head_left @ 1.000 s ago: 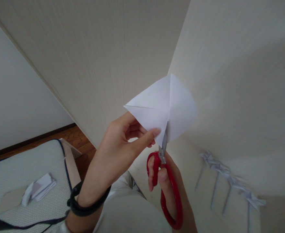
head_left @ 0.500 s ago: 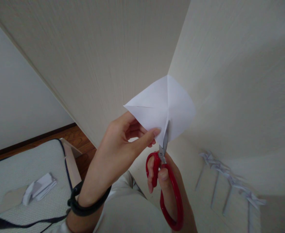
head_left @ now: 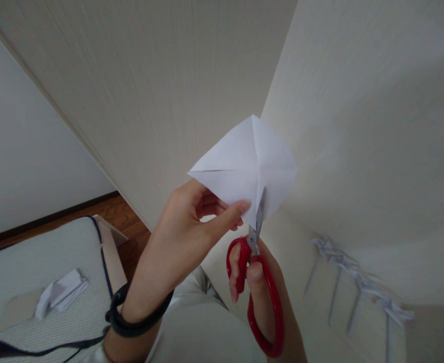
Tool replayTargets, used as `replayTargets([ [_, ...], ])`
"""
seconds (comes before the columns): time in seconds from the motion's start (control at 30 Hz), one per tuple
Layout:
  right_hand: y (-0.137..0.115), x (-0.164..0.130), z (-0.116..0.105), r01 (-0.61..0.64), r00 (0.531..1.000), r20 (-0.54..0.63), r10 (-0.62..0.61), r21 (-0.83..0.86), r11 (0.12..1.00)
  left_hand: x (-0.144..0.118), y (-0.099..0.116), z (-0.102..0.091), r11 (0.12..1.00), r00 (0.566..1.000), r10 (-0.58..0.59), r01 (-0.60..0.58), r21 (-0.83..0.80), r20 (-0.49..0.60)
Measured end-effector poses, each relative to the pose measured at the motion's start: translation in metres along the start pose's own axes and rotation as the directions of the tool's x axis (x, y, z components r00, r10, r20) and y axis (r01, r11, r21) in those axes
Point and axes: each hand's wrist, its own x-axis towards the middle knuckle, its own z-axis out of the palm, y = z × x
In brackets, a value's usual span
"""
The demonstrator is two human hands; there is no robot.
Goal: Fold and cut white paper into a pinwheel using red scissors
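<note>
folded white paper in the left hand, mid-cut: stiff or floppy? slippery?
The folded paper probably holds fairly stiff: pinched at one corner by the left hand, it stands up without drooping, likely helped by its creases. Likely very light. It may twist as the scissors in the right hand bite its lower edge.

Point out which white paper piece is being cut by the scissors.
The folded white paper held up by the left hand, with the red scissors blades in its lower edge; the crumpled paper lies on the cushion.
</note>
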Motion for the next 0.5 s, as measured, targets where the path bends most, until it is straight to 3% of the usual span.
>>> replayTargets([
  [0.5,-0.0011,-0.0003,-0.0025,0.001,1.0,-0.005,-0.001,-0.032,0.999,0.0009,0.0011,-0.0004,0.999,0.999,-0.032,0.032,0.03,-0.002],
])
